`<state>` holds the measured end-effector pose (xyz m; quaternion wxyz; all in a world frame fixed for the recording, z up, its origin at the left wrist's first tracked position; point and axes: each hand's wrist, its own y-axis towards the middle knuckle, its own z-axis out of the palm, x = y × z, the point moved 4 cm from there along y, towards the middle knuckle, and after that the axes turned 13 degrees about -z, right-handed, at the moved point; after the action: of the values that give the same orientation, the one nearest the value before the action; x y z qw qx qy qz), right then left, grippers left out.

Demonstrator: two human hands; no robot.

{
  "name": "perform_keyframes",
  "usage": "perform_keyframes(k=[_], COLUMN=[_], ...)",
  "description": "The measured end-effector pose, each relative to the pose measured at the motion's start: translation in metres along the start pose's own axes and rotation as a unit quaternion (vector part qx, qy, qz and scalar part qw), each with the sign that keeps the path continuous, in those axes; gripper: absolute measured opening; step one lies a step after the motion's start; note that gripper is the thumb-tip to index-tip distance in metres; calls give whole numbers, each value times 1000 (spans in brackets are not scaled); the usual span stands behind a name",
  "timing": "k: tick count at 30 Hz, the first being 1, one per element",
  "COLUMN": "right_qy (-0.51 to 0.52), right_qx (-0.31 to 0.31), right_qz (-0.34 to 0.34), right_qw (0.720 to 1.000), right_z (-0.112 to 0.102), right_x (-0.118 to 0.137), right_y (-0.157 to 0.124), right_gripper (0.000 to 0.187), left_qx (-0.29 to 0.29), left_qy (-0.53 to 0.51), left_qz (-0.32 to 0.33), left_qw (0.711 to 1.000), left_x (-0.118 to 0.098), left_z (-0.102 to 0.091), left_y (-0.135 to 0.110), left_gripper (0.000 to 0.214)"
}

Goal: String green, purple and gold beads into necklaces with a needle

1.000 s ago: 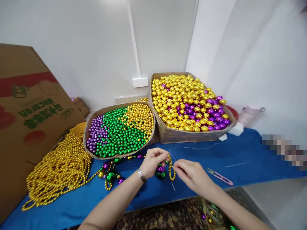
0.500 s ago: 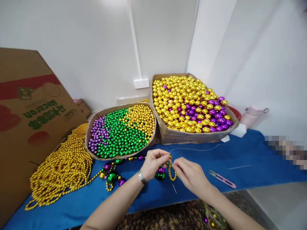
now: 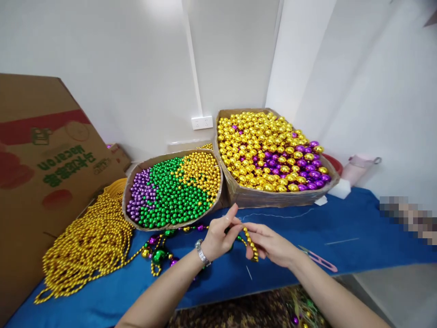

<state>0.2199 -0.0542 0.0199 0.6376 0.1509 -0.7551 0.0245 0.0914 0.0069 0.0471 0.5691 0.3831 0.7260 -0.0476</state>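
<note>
Hands are brought closer together than half second ago; gold bead strand (image 3: pixel 251 243) is now tilted, top left to bottom right. Top end is pinched by left hand (image 3: pixel 218 237), one finger lifted. Lower part is gripped in curled right hand (image 3: pixel 275 243). Strand is held between both hands, just above blue cloth (image 3: pixel 341 223). Bead boxes (image 3: pixel 273 199) are set behind, white wall beyond.
</note>
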Motion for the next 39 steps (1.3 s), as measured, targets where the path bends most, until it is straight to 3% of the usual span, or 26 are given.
perform_keyframes(k=[3, 7, 8, 10, 12, 13, 15, 17, 19, 21, 23, 26, 29, 39], right_qy=[-73, -186, -252, -410, -534, -557, -540, -459, -338, -192, -67, 22, 72, 50], right_qx=[2, -90, -116, -132, -101, -76, -18, -2, -70, -139, -110, -16, 4, -106], right_qz=[-36, -71, -90, -136, -170, -175, -166, -136, -102, -73, -53, -37, -32, -17], right_qw=[997, 976, 957, 892, 822, 808, 825, 878, 933, 969, 990, 999, 997, 993], right_z=[-6, -22, -22, -11, 7, 16, 23, 15, -6, -24, -25, -7, 7, -4], right_x=[5, 18, 22, 30, 32, 31, 30, 32, 34, 31, 21, 3, -8, -5], right_y=[-2, -9, -13, -20, -26, -28, -29, -28, -23, -16, -7, 1, 1, -14], right_gripper=[46, 32, 30, 27, 26, 26, 22, 18, 20, 25, 32, 44, 54, 36], left_qx=[7, 22, 27, 43, 61, 68, 74, 69, 64, 60, 54, 36, 26, -13], left_qy=[40, 71, 58, -15, -129, -180, -231, -213, -157, -96, -44, 22, 52, 46], left_qz=[21, -23, -54, -137, -222, -252, -272, -240, -186, -127, -66, 13, 21, -103], left_qw=[999, 997, 996, 990, 964, 948, 931, 944, 968, 985, 995, 999, 998, 994], left_x=[-4, -7, -6, 0, 7, 10, 12, 9, 3, -4, -9, -11, -8, 4], left_z=[0, 0, 0, 2, 6, 8, 10, 7, 4, 2, 1, 1, 1, -9], left_y=[-2, -3, -2, 0, 1, 1, 1, 0, -1, -2, -2, -3, -3, -2], left_gripper=[52, 48, 50, 59, 71, 76, 80, 79, 75, 70, 65, 57, 50, 16])
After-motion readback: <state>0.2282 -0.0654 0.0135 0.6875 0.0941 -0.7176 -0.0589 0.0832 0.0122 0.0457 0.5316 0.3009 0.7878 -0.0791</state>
